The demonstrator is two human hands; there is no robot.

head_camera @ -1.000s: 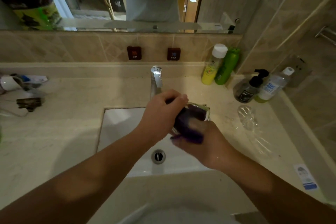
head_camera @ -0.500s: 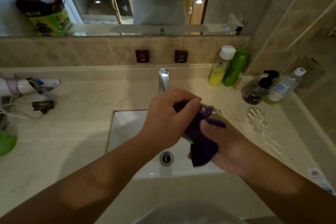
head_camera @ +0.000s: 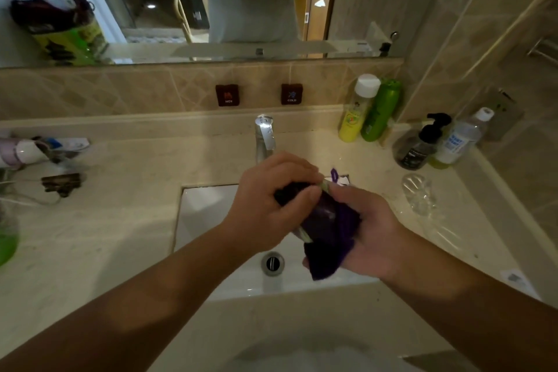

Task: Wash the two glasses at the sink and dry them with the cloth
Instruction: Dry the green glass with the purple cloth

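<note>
Over the white sink (head_camera: 208, 208) both my hands work on one clear glass (head_camera: 320, 214), which lies tilted between them and looks purple from the cloth stuffed inside and wrapped round it. My left hand (head_camera: 268, 205) grips the glass from the left, fingers curled over its upper end. My right hand (head_camera: 371, 229) holds the purple cloth (head_camera: 329, 254) against the glass from the right, with a cloth corner hanging below. The second clear glass (head_camera: 418, 193) stands alone on the counter to the right of the sink.
A chrome tap (head_camera: 265, 136) rises behind my hands, and the drain (head_camera: 272, 263) shows below them. Yellow and green bottles (head_camera: 368, 109), a dark pump bottle (head_camera: 422, 145) and a clear bottle (head_camera: 462, 136) crowd the back right corner. Toiletries and a cable (head_camera: 45, 160) lie at the left.
The glass has turned in my hands and the cloth has shifted round it. My left hand's fingers have slid further over the glass's upper end.
</note>
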